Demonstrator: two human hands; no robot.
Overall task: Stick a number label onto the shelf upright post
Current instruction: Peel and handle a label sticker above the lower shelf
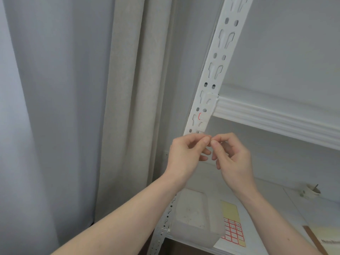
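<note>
Both my hands meet fingertip to fingertip just below a white label with a red mark (201,116) stuck on the white slotted upright post (214,70). My left hand (185,153) and right hand (232,155) curl in a pinch; whether they grip anything is too small to tell. On the shelf (276,203) below lies a yellow sheet of red-bordered labels (232,229).

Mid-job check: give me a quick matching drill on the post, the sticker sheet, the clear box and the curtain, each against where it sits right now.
Things:
1. upright post
2. label sheet
3. clear box
4. curtain

Places:
A. flat on the lower shelf, partly under the box
B. hanging left of the shelving
C. rising just behind both hands
D. at the lower shelf's left end

Pairs: 1-C, 2-A, 3-D, 4-B
</note>
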